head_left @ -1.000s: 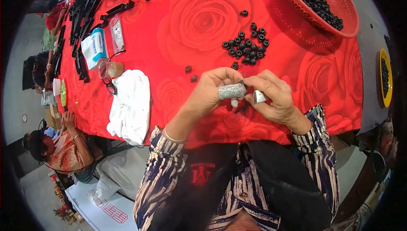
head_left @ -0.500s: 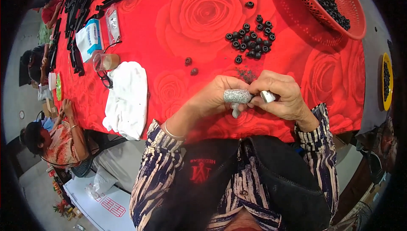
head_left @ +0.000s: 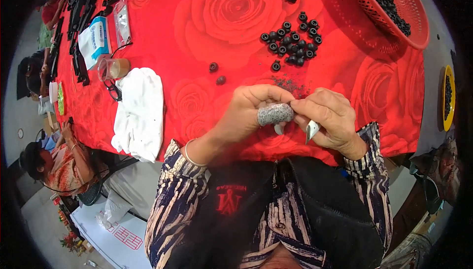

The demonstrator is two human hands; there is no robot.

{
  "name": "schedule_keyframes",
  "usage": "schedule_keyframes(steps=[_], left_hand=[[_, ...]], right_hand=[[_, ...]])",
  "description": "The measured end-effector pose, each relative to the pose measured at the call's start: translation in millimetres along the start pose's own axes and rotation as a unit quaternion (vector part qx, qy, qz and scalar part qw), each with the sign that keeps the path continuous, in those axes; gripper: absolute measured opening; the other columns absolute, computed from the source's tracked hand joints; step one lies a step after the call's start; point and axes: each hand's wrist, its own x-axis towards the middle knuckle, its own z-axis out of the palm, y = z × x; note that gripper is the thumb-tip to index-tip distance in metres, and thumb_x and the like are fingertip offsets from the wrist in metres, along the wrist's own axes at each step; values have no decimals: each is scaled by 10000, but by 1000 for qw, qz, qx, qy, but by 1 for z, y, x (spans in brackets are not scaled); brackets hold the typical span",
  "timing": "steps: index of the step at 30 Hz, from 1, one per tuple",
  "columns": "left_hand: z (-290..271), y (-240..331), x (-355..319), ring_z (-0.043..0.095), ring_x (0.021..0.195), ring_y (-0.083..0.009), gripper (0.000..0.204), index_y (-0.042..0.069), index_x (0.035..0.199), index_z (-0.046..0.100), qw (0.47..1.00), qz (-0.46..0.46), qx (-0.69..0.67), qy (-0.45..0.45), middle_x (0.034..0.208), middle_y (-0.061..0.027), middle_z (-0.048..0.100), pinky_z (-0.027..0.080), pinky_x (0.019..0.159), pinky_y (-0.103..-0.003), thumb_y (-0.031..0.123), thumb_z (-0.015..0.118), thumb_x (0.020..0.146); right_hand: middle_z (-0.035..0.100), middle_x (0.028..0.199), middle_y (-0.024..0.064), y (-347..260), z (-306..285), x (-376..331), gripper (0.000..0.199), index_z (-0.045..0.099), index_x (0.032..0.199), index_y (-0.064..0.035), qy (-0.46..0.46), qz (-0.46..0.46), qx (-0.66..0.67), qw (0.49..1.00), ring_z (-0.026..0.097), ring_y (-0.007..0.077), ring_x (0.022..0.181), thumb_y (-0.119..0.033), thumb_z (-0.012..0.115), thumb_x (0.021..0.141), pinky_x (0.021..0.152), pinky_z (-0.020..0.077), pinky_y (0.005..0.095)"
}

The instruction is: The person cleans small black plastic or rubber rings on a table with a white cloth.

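My left hand (head_left: 244,111) is closed in a pinch, a speckled grey sleeve (head_left: 275,114) over its thumb. Only a dark speck shows between the fingertips, so what it holds is hidden. My right hand (head_left: 329,116) meets it there, fingers curled round a small white tool with a metallic tip (head_left: 312,130) that juts out below. Black crumbs (head_left: 289,84) lie on the red tablecloth (head_left: 207,116) just beyond both hands. Farther off is a cluster of small round black parts (head_left: 295,49), with ring-like openings. Two similar pieces (head_left: 213,66) sit to the left.
A red basket (head_left: 419,27) of black parts stands at the far right, a yellow dish (head_left: 449,101) beyond the table edge. On the left are a white cloth (head_left: 140,116), glasses (head_left: 113,91), a cup (head_left: 118,68) and long black strips (head_left: 81,27). Another person (head_left: 64,163) sits there.
The white tool in my right hand has turned so its tip angles downward. My fingertips have drawn together, and my left thumb has shifted slightly. The whole view has moved a little.
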Motion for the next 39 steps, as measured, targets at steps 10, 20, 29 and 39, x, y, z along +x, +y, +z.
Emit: schedule_keyframes(steps=[10,20,29,39], left_hand=[[-4,6,4,618,668,-110,196,-46,1026,598,999,-19,-5,-31,838,-82,648,498,598,-210,55,609,859],[4,0,1,604,726,-113,214,-39,1059,572,994,96,45,14,882,-77,624,506,634,-229,40,603,863],[4,0,1,597,777,-117,238,-49,1075,566,989,122,75,23,916,-73,590,504,645,-232,10,609,849],[6,3,0,591,822,-114,243,-47,1083,565,993,87,77,37,917,-59,583,500,664,-229,-10,604,846]], right_hand=[[562,692,74,4,0,-1,325,641,940,14,-2,-36,-39,999,521,194,510,-39,752,640,440,396,297],[571,759,97,5,-9,3,377,592,999,21,-33,37,22,999,581,220,627,-53,728,655,522,453,309],[525,774,113,4,-9,3,243,549,1037,34,-80,179,67,978,538,205,635,-11,561,799,551,424,309],[498,698,98,3,-6,4,265,571,1012,6,-58,183,7,981,507,216,555,32,605,750,483,400,317]])
